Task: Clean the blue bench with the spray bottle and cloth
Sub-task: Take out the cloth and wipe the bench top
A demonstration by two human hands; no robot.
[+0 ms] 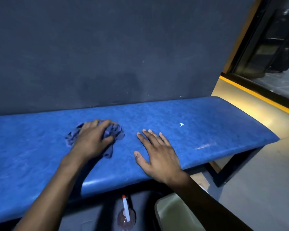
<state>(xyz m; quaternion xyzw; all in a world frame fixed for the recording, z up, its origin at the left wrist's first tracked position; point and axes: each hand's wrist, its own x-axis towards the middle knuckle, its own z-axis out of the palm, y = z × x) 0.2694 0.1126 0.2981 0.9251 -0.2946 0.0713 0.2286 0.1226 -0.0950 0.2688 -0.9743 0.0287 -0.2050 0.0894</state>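
One blue bench (198,117) spanned the frame from 9 to 3 o'clock, against a dark wall (107,47). One cloth (113,130), bluish and crumpled, lay on the seat at about 10 o'clock from frame centre. Left hand (92,140) pressed on it, fingers curled over the bunched fabric. Right hand (158,155) lay just beside, toward 3 o'clock of the cloth, palm down on the seat, fingers spread wide, holding nothing. One small white fleck (181,124) sat on the seat at 2 o'clock of the right hand. One spray bottle (126,214) stood on the floor below the bench edge, at 6 o'clock, touched by neither hand.
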